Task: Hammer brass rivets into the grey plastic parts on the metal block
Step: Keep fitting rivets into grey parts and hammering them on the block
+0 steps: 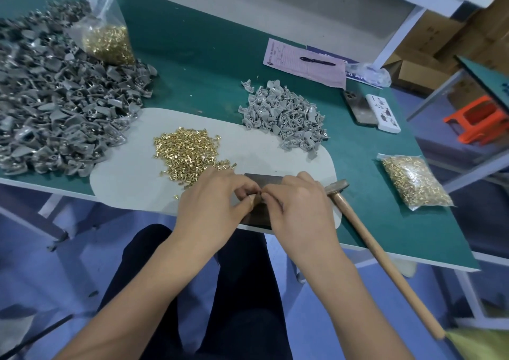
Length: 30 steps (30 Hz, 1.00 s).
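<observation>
While pinched between left hand (217, 205) and right hand (298, 208) over block (261, 179): grey part (254, 198), light, stiff, likely slippery; rivet too small to tell; hammer (366, 238) lying unheld, right.

Both hands (257, 208) together (fingers (249, 193) pinched)
</observation>
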Each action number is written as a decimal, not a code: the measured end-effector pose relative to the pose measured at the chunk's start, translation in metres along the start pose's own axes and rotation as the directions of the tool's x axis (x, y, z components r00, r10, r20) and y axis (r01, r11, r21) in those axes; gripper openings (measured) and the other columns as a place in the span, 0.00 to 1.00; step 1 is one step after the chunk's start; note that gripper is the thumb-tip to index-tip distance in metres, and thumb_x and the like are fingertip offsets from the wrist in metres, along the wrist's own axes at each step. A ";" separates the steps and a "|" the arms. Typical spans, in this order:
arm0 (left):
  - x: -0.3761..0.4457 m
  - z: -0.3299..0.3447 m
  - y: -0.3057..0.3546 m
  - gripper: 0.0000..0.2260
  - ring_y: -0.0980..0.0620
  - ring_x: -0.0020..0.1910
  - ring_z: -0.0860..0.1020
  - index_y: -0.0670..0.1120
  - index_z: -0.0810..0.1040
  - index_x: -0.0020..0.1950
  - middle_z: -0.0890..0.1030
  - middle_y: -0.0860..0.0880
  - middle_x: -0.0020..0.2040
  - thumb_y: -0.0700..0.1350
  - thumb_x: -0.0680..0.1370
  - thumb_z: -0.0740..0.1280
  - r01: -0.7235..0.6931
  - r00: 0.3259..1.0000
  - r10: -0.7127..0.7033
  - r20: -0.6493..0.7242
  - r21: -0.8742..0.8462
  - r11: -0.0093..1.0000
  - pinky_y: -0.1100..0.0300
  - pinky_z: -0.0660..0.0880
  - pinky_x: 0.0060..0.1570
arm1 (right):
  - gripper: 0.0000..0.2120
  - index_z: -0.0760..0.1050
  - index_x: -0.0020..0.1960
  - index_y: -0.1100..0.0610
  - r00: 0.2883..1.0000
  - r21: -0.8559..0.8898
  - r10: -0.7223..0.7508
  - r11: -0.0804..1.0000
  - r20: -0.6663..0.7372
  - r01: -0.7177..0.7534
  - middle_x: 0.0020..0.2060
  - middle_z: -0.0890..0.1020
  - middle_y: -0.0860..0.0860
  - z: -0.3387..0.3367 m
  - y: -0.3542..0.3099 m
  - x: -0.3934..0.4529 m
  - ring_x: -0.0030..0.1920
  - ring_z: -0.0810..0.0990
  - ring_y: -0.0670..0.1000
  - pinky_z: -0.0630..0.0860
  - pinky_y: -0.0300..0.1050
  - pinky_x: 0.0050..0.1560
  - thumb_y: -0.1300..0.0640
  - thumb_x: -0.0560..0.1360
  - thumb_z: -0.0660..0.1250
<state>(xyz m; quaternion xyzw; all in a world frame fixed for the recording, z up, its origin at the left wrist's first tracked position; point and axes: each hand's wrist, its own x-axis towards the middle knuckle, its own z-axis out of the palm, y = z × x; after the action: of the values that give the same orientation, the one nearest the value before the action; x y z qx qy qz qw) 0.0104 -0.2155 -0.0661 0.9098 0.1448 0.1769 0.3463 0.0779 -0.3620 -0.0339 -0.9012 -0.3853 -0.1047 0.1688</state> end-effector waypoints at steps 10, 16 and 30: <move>0.000 -0.001 0.002 0.03 0.59 0.47 0.68 0.62 0.81 0.45 0.76 0.62 0.37 0.59 0.75 0.70 -0.018 1.000 0.019 -0.017 0.047 0.999 0.61 0.66 0.35 | 0.05 0.86 0.50 0.47 0.986 0.267 0.156 0.954 -0.048 -0.138 0.36 0.72 0.44 0.005 0.017 -0.010 0.45 0.73 0.50 0.71 0.42 0.48 0.55 0.77 0.73; -0.001 -0.002 0.006 0.03 0.57 0.47 0.68 0.60 0.82 0.43 0.77 0.61 0.37 0.56 0.75 0.72 -0.033 0.999 0.035 -0.035 0.051 0.998 0.59 0.69 0.36 | 0.18 0.76 0.67 0.52 0.811 -0.080 0.585 0.808 -0.009 -0.584 0.57 0.75 0.57 -0.008 0.091 -0.051 0.59 0.70 0.61 0.66 0.51 0.58 0.47 0.80 0.67; 0.007 -0.009 0.012 0.03 0.55 0.49 0.72 0.59 0.83 0.47 0.77 0.58 0.41 0.55 0.77 0.70 -0.114 0.992 0.103 0.074 0.155 0.981 0.56 0.73 0.40 | 0.14 0.72 0.62 0.31 0.935 0.213 0.353 0.912 0.034 -0.352 0.41 0.81 0.34 -0.055 0.058 -0.049 0.41 0.80 0.43 0.78 0.47 0.41 0.32 0.80 0.55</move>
<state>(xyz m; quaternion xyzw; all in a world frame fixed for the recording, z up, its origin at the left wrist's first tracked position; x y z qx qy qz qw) 0.0147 -0.2160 -0.0499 0.9464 0.0971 0.1534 0.2672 0.0830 -0.4528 -0.0121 -0.9319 -0.2252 -0.0326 0.2824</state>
